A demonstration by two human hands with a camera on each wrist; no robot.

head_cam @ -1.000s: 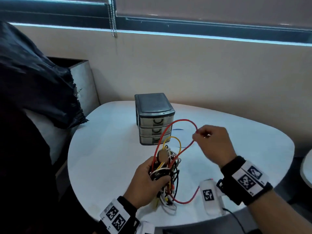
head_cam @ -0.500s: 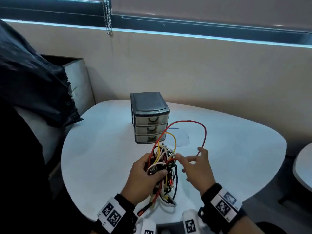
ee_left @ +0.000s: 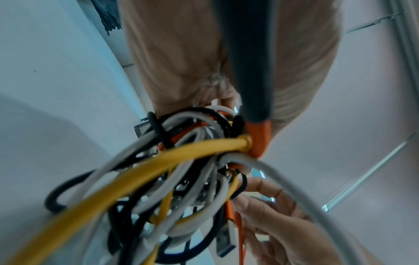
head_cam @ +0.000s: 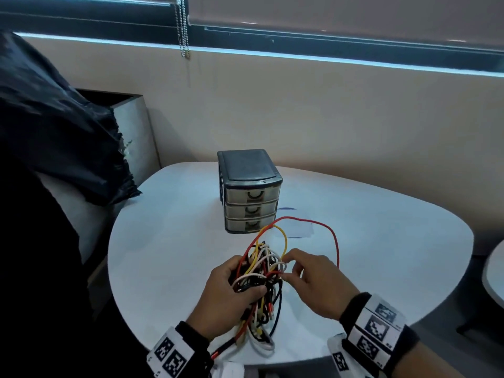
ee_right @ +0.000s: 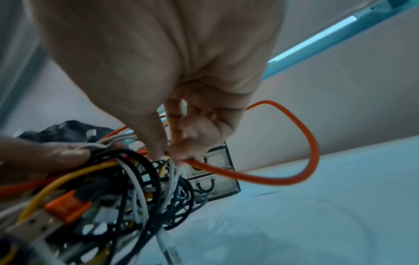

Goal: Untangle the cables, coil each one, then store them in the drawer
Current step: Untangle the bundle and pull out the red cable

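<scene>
- L hand (head_cam: 231, 293) grips cable tangle (head_cam: 261, 279) above table (head_cam: 163, 255).
- R hand (head_cam: 319, 282) pinches orange cable (ee_right: 294, 172) at tangle.
- Drawer unit (head_cam: 249, 192) behind, drawers closed.

The tangled bundle of cables (head_cam: 259, 279) had matt, rubbery-looking jackets, and the thick yellow cable (ee_left: 145, 168) and orange cable (ee_right: 303, 157) showed a finely braided, cloth-like weave. A silver plug (ee_left: 224, 238) looked like shiny metal. The small dark three-drawer plastic organiser (head_cam: 249, 190) had a dull lid and translucent, smooth drawer fronts. The rounded white table (head_cam: 381, 227) looked smooth with a soft sheen. The black cloth (head_cam: 60, 137) was crinkled and faintly glossy.
</scene>
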